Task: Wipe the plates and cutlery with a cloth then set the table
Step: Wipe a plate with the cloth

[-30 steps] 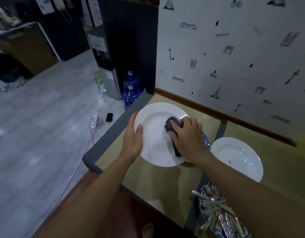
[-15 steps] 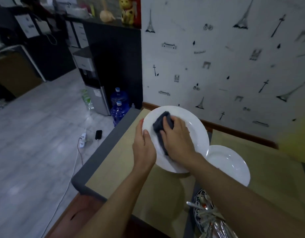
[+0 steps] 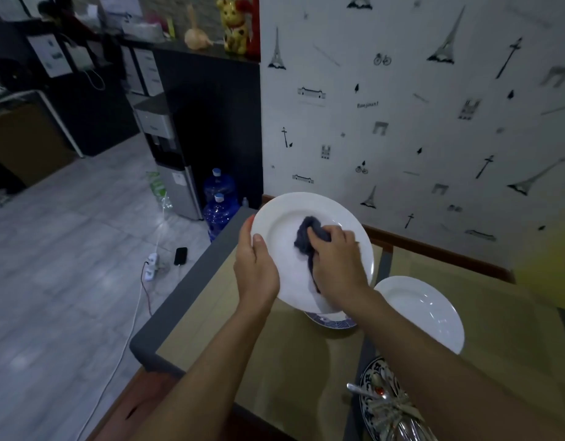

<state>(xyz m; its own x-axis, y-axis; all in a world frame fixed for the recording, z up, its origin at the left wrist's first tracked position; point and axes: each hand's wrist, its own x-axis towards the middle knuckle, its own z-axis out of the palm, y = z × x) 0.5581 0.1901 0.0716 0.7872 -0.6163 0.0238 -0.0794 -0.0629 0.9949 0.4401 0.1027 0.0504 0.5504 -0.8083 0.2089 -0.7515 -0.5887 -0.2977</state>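
Note:
A large white plate [image 3: 284, 224] is held tilted above the table's far left corner. My left hand [image 3: 255, 268] grips its left rim, thumb on the face. My right hand [image 3: 335, 259] holds a crumpled dark grey cloth [image 3: 306, 240] and presses it against the middle of the plate. Under the raised plate lies a blue-patterned plate [image 3: 332, 323], mostly hidden. A second white plate [image 3: 424, 310] lies flat on the table to the right. Silver cutlery [image 3: 389, 409] is piled on another blue-patterned plate [image 3: 370, 377] at the bottom edge.
The table [image 3: 274, 345] has a tan top with a grey border and stands against a wall [image 3: 402, 122] papered with tower drawings. Left of it, on the tiled floor, are blue water bottles [image 3: 217, 208], a water dispenser [image 3: 166, 154], a power strip [image 3: 152, 265] and a phone [image 3: 180, 256].
The camera tilted up, showing more of the wall and shelf. My right hand slid the cloth from the plate's right side toward its middle, while my left hand kept gripping the left rim.

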